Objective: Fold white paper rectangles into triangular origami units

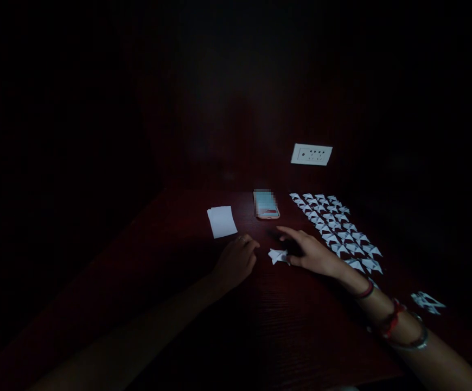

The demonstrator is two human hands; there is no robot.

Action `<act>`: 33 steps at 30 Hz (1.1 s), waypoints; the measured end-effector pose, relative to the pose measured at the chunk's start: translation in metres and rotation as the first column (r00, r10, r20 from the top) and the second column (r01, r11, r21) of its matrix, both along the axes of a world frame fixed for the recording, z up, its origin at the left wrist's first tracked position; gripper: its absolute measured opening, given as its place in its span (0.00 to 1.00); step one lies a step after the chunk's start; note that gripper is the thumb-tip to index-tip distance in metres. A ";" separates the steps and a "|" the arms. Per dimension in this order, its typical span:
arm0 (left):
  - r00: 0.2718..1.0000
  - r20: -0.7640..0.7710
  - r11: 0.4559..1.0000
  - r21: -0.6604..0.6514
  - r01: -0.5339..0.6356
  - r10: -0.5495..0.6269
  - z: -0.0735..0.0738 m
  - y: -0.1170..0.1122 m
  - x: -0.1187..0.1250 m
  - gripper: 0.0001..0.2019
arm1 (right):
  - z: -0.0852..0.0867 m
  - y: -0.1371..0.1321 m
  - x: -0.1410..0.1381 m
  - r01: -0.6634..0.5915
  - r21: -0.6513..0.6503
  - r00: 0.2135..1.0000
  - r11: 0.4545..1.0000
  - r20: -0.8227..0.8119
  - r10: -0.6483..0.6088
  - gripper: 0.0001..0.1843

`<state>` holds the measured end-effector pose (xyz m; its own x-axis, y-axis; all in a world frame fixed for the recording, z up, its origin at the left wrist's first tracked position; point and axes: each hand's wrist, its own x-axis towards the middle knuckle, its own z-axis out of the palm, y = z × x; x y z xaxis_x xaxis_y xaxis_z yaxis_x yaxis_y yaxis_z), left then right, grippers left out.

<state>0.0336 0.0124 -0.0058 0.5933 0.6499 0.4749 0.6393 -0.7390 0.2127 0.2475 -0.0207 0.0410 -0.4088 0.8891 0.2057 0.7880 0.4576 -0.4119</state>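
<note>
A small folded white paper piece (278, 256) lies on the dark red table between my hands. My right hand (311, 254) is just right of it, with its fingers spread apart and the thumb at the paper's right edge; whether the thumb touches it I cannot tell. To the left of the piece, my left hand (236, 260) rests near the table with its fingers curled in, and no object shows in it. Just beyond the left hand lies a small stack of white paper sheets (222, 222). Rows of similar folded paper pieces (333, 221) stretch along the right, partly behind my right hand.
A phone (266, 205) with a lit screen lies near the back of the table (285, 320). White paper strips or scraps (427, 302) lie at the right, beyond my forearm. On the wall behind is a white socket plate (311, 155). The surroundings are very dark.
</note>
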 end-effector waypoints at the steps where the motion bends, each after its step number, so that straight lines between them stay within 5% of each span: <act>1: 1.000 0.003 1.000 -0.003 0.000 0.000 0.000 0.000 0.000 0.12 | 0.003 0.002 0.003 -0.013 -0.002 1.000 1.000 0.007 0.013 0.36; 12: 1.000 -0.003 1.000 0.017 0.008 -0.008 0.002 -0.004 -0.002 0.11 | 0.003 0.009 -0.010 0.020 0.005 0.959 1.000 0.283 -0.020 0.11; 19: 0.999 -0.036 1.000 0.013 0.015 -0.014 0.000 -0.005 -0.002 0.12 | 0.014 0.018 -0.006 0.009 -0.082 0.942 0.997 0.335 0.019 0.26; 25: 0.999 -0.045 1.000 0.002 0.021 -0.021 -0.001 -0.005 -0.002 0.11 | 0.000 0.019 -0.010 0.009 -0.108 0.957 0.994 0.289 0.022 0.15; 33: 0.999 -0.039 1.000 -0.007 0.025 -0.025 0.000 -0.003 -0.001 0.11 | 0.019 0.023 0.000 0.000 -0.046 0.971 0.999 0.239 0.011 0.21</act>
